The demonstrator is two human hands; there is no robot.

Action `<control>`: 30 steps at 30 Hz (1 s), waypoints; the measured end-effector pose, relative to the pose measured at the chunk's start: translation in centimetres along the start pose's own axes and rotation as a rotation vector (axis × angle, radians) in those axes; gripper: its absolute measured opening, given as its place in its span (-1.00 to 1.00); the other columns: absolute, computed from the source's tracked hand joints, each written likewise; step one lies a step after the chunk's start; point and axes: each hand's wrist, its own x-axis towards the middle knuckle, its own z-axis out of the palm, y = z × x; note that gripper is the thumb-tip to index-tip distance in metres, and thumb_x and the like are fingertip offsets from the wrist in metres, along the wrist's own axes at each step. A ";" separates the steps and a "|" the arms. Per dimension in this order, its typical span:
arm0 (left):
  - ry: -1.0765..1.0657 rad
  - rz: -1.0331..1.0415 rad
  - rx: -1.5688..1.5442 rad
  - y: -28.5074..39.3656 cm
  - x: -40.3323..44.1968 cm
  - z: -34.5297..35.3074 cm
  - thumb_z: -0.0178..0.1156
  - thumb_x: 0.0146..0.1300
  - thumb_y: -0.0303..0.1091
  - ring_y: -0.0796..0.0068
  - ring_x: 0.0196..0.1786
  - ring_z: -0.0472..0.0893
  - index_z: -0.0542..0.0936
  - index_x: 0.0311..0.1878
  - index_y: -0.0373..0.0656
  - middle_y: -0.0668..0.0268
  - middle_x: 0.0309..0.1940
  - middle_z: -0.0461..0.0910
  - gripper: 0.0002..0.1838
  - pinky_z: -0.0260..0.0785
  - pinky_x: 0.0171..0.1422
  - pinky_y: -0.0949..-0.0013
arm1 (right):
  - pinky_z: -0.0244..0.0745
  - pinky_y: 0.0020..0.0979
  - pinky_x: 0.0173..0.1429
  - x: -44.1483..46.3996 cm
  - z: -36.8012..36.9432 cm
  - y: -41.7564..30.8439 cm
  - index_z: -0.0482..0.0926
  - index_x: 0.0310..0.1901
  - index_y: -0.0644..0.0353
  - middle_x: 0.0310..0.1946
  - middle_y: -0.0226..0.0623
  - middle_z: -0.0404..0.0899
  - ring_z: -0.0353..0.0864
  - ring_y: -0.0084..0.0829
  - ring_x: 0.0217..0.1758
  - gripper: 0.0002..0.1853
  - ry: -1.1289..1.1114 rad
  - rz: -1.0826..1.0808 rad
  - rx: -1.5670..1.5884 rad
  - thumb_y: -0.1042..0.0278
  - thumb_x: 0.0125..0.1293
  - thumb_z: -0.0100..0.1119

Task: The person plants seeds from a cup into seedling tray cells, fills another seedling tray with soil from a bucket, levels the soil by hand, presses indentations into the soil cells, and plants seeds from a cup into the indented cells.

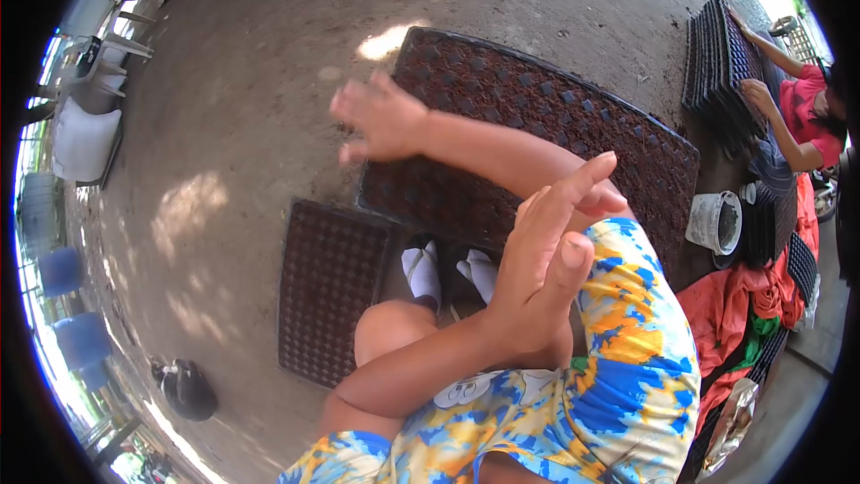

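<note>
My forearms cross in front of me. My right hand (381, 118) reaches to the left, slightly blurred, fingers spread and empty, above the left edge of a large black tray (537, 99) with dark soil among its cells. My left hand (546, 260) is raised at the centre, its fingers stretched out and nothing in it, nearer the camera than the large tray's lower edge. Beside my feet lies a smaller cell tray (327, 291), filled with brown soil, flat on the ground.
At the right, a co-worker in a pink top (806, 121) has both hands on a stack of black trays (721, 72). Below are a white bucket (715, 222) and red cloth (730, 314). A black bag (188, 390), blue containers (81, 341) and a chair (112, 54) stand at the left.
</note>
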 end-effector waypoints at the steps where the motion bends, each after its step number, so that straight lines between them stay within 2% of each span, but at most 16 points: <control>1: -0.015 -0.004 -0.002 0.0 -0.2 -0.5 -0.28 0.43 0.18 0.28 0.06 0.49 0.26 0.38 -0.27 0.12 -0.05 0.54 -0.27 0.12 0.26 0.22 | -0.20 0.07 0.53 -0.3 3.5 -0.8 0.05 0.45 0.10 0.45 -0.23 0.08 -0.12 -0.24 0.57 -0.12 0.104 -0.219 0.175 -0.46 0.32 -0.33; 4: 0.023 -0.004 -0.061 0.6 -0.6 -1.2 -0.30 0.43 0.21 0.29 0.06 0.49 0.26 0.38 -0.26 0.12 -0.04 0.54 -0.25 0.11 0.27 0.22 | -0.21 0.10 0.53 1.0 -0.4 3.8 0.08 0.43 0.09 0.44 -0.24 0.11 -0.08 -0.28 0.56 -0.13 0.038 -0.035 0.068 -0.45 0.32 -0.32; 5: -0.030 -0.185 0.058 2.5 -0.1 -1.7 -0.59 0.16 0.57 0.40 0.10 0.47 0.19 0.40 -0.26 0.13 -0.01 0.54 0.10 0.10 0.37 0.21 | -0.21 0.10 0.53 1.8 -0.6 7.5 0.11 0.42 0.10 0.42 -0.25 0.14 -0.04 -0.26 0.54 -0.15 0.156 0.174 0.007 -0.44 0.33 -0.32; 8: -0.044 -0.166 0.065 2.3 -0.6 -2.4 -0.59 0.16 0.57 0.40 0.11 0.47 0.20 0.41 -0.25 0.14 -0.01 0.54 0.10 0.09 0.37 0.21 | -0.20 0.08 0.52 2.2 1.6 14.7 0.14 0.41 0.11 0.41 -0.27 0.16 0.02 -0.25 0.52 -0.18 0.496 0.658 -0.070 -0.40 0.35 -0.30; 11: -0.027 -0.015 -0.069 1.4 -0.9 -2.1 -0.30 0.42 0.24 0.29 0.09 0.46 0.24 0.40 -0.25 0.11 -0.01 0.52 -0.23 0.05 0.30 0.17 | -0.22 0.07 0.53 1.1 -2.1 7.9 0.10 0.44 0.11 0.47 -0.26 0.07 -0.05 -0.24 0.56 -0.15 0.061 0.368 -0.025 -0.42 0.34 -0.33; 14: -0.014 -0.015 -0.053 1.6 -0.5 -2.0 -0.29 0.42 0.21 0.28 0.09 0.46 0.23 0.40 -0.25 0.12 -0.01 0.52 -0.25 0.05 0.29 0.18 | -0.27 0.06 0.55 -1.8 1.3 -0.2 -0.02 0.48 0.05 0.50 -0.26 -0.01 -0.11 -0.28 0.58 -0.10 -0.024 -0.202 0.057 -0.48 0.32 -0.39; 15: -0.008 -0.007 -0.049 1.7 -0.3 -2.2 -0.28 0.43 0.18 0.27 0.09 0.46 0.23 0.40 -0.25 0.11 0.00 0.52 -0.28 0.06 0.29 0.19 | -0.29 0.06 0.56 -1.5 0.7 0.2 -0.03 0.48 0.04 0.51 -0.26 -0.03 -0.14 -0.26 0.58 -0.10 -0.062 -0.187 0.051 -0.49 0.32 -0.41; 16: -0.015 -0.054 -0.024 2.0 -0.4 -2.3 -0.35 0.38 0.29 0.30 0.10 0.46 0.22 0.40 -0.25 0.11 0.00 0.53 -0.18 0.08 0.31 0.19 | -0.32 0.05 0.57 -0.9 -0.1 1.0 -0.04 0.49 0.03 0.52 -0.26 -0.06 -0.17 -0.25 0.59 -0.10 -0.102 -0.173 0.047 -0.49 0.32 -0.44; 18: -0.021 -0.148 0.021 3.0 -0.5 -2.5 -0.47 0.27 0.50 0.35 0.13 0.47 0.19 0.42 -0.26 0.11 0.01 0.53 0.01 0.11 0.36 0.20 | -0.34 0.05 0.57 1.8 -1.1 7.5 -0.07 0.50 0.00 0.53 -0.29 -0.12 -0.22 -0.24 0.59 -0.14 -0.088 0.239 -0.084 -0.46 0.35 -0.49; 20: -0.012 -0.125 -0.024 2.8 -0.6 -2.3 -0.43 0.31 0.46 0.34 0.13 0.47 0.20 0.41 -0.27 0.11 0.01 0.53 -0.04 0.11 0.35 0.20 | -0.34 0.06 0.56 2.0 0.0 14.3 -0.10 0.50 -0.01 0.54 -0.29 -0.17 -0.21 -0.25 0.59 -0.19 0.140 0.576 -0.047 -0.39 0.39 -0.52; 23: -0.001 -0.109 -0.087 2.5 -0.6 -1.7 -0.37 0.35 0.39 0.34 0.12 0.46 0.22 0.40 -0.27 0.12 0.00 0.51 -0.10 0.12 0.34 0.22 | -0.35 0.05 0.56 2.6 -0.1 11.8 -0.15 0.50 -0.01 0.54 -0.27 -0.20 -0.26 -0.33 0.60 -0.24 0.107 0.617 -0.052 -0.31 0.44 -0.49; 24: 0.002 -0.101 -0.108 2.3 -0.5 -1.4 -0.35 0.37 0.37 0.34 0.12 0.45 0.22 0.40 -0.27 0.12 -0.01 0.50 -0.12 0.12 0.33 0.22 | -0.35 0.08 0.56 2.4 -2.0 7.4 -0.11 0.49 0.00 0.52 -0.23 -0.14 -0.22 -0.32 0.59 -0.23 0.006 0.519 -0.135 -0.32 0.43 -0.43; 25: -0.001 -0.061 -0.122 1.9 -0.5 -1.1 -0.32 0.39 0.32 0.36 0.11 0.44 0.22 0.40 -0.28 0.14 -0.02 0.49 -0.16 0.13 0.31 0.24 | -0.37 0.08 0.56 2.5 -3.3 3.7 -0.09 0.49 0.02 0.51 -0.22 -0.10 -0.20 -0.30 0.59 -0.20 -0.297 0.406 -0.028 -0.37 0.40 -0.41; 26: 0.004 -0.059 -0.122 1.8 -0.4 -1.1 -0.31 0.39 0.32 0.36 0.11 0.44 0.22 0.40 -0.28 0.14 -0.02 0.49 -0.16 0.13 0.31 0.24 | -0.40 0.08 0.56 1.2 -1.3 0.0 -0.11 0.49 0.02 0.52 -0.20 -0.13 -0.21 -0.30 0.59 -0.15 -0.090 0.150 -0.102 -0.42 0.36 -0.43; 28: 0.004 -0.054 -0.117 1.6 -0.2 -1.2 -0.30 0.39 0.32 0.37 0.10 0.44 0.22 0.40 -0.28 0.14 -0.03 0.49 -0.16 0.14 0.30 0.25 | -0.45 0.02 0.57 -1.1 0.2 -5.8 -0.18 0.51 -0.01 0.54 -0.28 -0.19 -0.29 -0.32 0.60 -0.09 -0.190 -0.133 -0.030 -0.51 0.30 -0.57; 30: 0.039 -0.023 -0.136 1.3 -0.3 -1.0 -0.26 0.41 0.24 0.33 0.07 0.46 0.24 0.39 -0.26 0.14 -0.04 0.51 -0.23 0.15 0.27 0.23 | -0.40 0.01 0.58 -2.6 2.2 -7.4 -0.14 0.51 -0.07 0.54 -0.34 -0.18 -0.25 -0.31 0.60 -0.10 -0.167 -0.385 0.067 -0.52 0.29 -0.55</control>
